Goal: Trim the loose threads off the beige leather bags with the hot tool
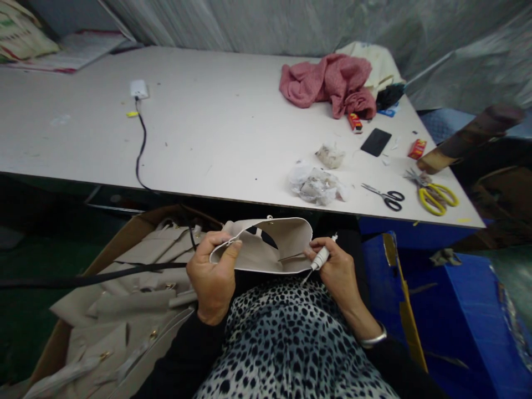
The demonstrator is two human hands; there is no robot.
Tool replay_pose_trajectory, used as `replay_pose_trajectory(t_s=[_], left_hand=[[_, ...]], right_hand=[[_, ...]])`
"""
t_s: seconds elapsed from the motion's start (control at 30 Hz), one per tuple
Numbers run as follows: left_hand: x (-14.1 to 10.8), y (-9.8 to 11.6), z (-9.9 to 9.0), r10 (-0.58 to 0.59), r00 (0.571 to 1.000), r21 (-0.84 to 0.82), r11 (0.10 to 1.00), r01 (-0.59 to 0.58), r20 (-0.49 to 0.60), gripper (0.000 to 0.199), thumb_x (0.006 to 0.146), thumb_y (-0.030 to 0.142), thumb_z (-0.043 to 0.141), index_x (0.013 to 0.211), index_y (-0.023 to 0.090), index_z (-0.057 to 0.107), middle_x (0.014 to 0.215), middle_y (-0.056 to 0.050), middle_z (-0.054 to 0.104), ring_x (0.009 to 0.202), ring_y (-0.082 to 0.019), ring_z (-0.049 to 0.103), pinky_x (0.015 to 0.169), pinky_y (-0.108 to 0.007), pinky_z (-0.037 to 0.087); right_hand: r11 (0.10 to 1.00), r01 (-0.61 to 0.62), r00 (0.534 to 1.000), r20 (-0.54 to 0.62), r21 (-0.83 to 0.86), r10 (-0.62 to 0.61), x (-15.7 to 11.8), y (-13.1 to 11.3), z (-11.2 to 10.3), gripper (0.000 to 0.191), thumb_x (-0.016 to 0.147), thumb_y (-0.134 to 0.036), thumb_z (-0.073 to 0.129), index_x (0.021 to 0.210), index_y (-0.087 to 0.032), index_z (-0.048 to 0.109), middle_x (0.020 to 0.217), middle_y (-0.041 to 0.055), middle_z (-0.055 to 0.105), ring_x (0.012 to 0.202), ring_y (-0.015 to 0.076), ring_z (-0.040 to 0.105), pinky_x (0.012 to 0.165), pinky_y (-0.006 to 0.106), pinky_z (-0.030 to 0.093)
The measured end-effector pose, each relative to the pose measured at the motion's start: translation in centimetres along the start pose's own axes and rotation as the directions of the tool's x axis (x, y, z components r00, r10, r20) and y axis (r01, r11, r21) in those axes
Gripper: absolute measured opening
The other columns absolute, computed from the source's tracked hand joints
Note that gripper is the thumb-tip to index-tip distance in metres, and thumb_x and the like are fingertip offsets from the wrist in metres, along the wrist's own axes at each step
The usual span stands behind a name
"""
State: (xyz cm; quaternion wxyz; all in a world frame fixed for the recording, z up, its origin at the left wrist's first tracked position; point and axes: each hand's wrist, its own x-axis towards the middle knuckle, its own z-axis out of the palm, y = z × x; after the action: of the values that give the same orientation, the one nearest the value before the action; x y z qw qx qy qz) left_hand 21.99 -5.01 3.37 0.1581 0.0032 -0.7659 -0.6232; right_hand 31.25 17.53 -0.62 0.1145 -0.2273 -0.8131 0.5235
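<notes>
From my remote seat I see the beige pouch (257, 258) held above the patterned clothing (291, 338), on the near side of the table (216, 138), its mouth gaping up toward my head view. I judge that its sideways long axis matters most, as it spans the gap between the hands. The left hand (214, 271) pinches the left end between thumb and fingers, so the pouch stretches rightward from that grip. The right hand (336, 269), nearer the right end, grasps a white-handled tool (321, 258), thin tip slanting down outside the near rim; from this grip the pouch lies leftward. I cannot identify the thin strip (291, 257) inside, by the right fingertips
</notes>
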Motion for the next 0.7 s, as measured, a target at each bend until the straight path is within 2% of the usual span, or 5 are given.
replay_pose_trajectory(t_s=[0.1, 0.23, 0.33, 0.47, 0.7], left_hand=[[0.0, -0.2, -0.2, -0.016, 1.000, 0.016, 1.000, 0.016, 0.007, 0.014, 0.081, 0.028, 0.079, 0.083, 0.018, 0.070, 0.084, 0.001, 0.066, 0.081, -0.016, 0.064, 0.081, -0.027, 0.051], [0.1, -0.4, -0.4, -0.030, 1.000, 0.039, 0.999, 0.029, 0.007, 0.015, 0.081, 0.030, 0.080, 0.085, 0.019, 0.071, 0.085, 0.000, 0.067, 0.081, -0.017, 0.064, 0.080, -0.028, 0.051], [0.2, -0.3, -0.6, -0.038, 0.999, 0.025, 0.999, 0.037, 0.033, 0.013, 0.083, 0.029, 0.079, 0.084, 0.020, 0.070, 0.084, 0.001, 0.066, 0.080, -0.017, 0.064, 0.079, -0.028, 0.051], [0.3, -0.3, -0.6, -0.012, 0.998, 0.007, 1.000, 0.012, 0.059, 0.010, 0.084, 0.024, 0.078, 0.083, 0.020, 0.069, 0.084, 0.002, 0.064, 0.081, -0.015, 0.062, 0.080, -0.027, 0.049], [0.5, 0.7, -0.9, 0.036, 0.994, 0.034, 0.999, -0.040, 0.099, 0.010, 0.085, 0.021, 0.076, 0.081, 0.020, 0.067, 0.082, 0.002, 0.064, 0.079, -0.014, 0.061, 0.078, -0.027, 0.048]], right_hand=[[1.000, -0.019, 1.000, 0.002, 0.025, 0.019, 0.1, 0.1, 0.1, 0.021, 0.087, -0.040, 0.073, 0.097, -0.022, 0.069, 0.082, 0.0003, 0.073, 0.070, 0.0165, 0.065, 0.067, 0.026, 0.049], [1.000, 0.026, 1.000, -0.004, -0.018, -0.026, -0.5, -0.4, 0.0, 0.020, 0.087, -0.040, 0.073, 0.088, -0.023, 0.063, 0.069, -0.0044, 0.061, 0.059, 0.0126, 0.051, 0.057, 0.024, 0.041], [0.998, 0.055, 0.998, -0.007, -0.020, -0.055, -1.0, -0.8, 0.0, 0.022, 0.087, -0.042, 0.072, 0.086, -0.023, 0.060, 0.067, -0.0053, 0.056, 0.057, 0.0119, 0.046, 0.055, 0.024, 0.038], [0.998, 0.064, 0.998, -0.027, -0.020, -0.064, -1.3, -0.7, 0.0, 0.026, 0.086, -0.045, 0.073, 0.085, -0.023, 0.061, 0.067, -0.0047, 0.056, 0.056, 0.0115, 0.045, 0.053, 0.024, 0.038], [0.998, 0.062, 0.995, -0.083, 0.009, -0.061, -1.2, -1.4, -0.5, 0.027, 0.084, -0.045, 0.075, 0.084, -0.022, 0.062, 0.072, -0.0019, 0.062, 0.059, 0.0126, 0.052, 0.052, 0.023, 0.041]])
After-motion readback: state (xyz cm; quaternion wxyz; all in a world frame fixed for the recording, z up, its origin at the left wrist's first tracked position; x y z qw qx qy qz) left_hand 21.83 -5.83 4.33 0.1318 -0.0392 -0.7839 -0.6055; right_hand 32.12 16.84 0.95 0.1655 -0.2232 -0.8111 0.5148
